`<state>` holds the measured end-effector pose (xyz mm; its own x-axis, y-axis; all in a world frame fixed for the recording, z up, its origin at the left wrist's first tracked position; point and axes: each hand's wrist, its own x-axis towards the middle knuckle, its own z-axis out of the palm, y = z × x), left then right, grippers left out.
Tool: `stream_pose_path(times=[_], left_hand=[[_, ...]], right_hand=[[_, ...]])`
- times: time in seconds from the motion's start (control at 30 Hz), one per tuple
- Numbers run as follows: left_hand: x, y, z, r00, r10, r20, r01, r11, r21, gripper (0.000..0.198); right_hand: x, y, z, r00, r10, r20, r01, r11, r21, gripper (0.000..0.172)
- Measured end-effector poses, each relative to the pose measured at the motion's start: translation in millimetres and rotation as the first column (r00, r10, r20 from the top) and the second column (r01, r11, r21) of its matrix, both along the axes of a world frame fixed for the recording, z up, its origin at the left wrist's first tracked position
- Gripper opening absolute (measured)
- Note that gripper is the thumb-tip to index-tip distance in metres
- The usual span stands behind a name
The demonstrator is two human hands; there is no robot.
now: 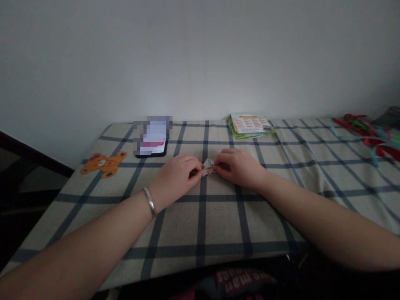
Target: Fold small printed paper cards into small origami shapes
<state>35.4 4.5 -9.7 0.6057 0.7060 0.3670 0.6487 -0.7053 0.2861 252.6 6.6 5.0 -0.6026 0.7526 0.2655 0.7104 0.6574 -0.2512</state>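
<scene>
A small piece of folded printed paper is held between my two hands, low over the middle of the checked tablecloth. It has a pale pointed part at the top and a coloured printed strip along its lower edge. My left hand pinches its left end between thumb and fingers; a silver bangle is on that wrist. At the right end, my right hand grips the paper in the same way. Fingertips cover both ends of the paper.
A phone with a blurred screen lies at the back left, near a brown bear picture. Printed cards are stacked by the wall. Red and green ribbons lie at the far right on the checked tablecloth.
</scene>
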Motion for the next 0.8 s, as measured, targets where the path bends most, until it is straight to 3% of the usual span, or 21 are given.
stream_pose_path(times=[0.8], left_hand=[[-2.7, 4.9, 0.4, 1.000, -0.002, 0.014, 0.002, 0.999, -0.046, 0.009]], right_hand=[[-5.3, -1.5, 2.5, 0.996, -0.040, 0.079, 0.042, 0.999, -0.024, 0.015]])
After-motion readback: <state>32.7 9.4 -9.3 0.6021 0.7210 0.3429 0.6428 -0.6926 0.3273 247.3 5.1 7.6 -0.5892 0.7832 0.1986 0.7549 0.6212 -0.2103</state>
